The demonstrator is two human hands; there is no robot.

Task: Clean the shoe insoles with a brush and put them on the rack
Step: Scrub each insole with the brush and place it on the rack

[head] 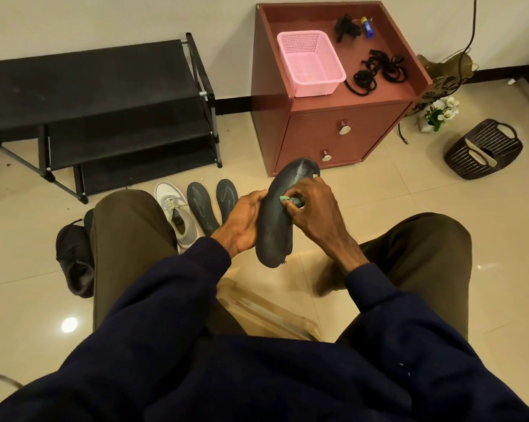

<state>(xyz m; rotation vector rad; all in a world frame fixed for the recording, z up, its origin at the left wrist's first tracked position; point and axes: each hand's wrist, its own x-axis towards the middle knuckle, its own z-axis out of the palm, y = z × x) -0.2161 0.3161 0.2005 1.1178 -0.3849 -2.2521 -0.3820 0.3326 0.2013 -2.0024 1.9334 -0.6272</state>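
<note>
Left hand [244, 222] closed around dark insole [277, 220], right hand [313, 208] clenched on green brush [290, 201] against it.

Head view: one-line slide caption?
Left hand holds dark insole; right hand scrubs it; empty rack behind.

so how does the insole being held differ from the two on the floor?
The held insole is up off the floor, gripped by the left hand while the right hand presses a small green thing against it; the floor insoles lie flat and untouched beside the grey shoe. The held insole curls at its far end; the floor insoles lie straight. All are dark grey.
</note>
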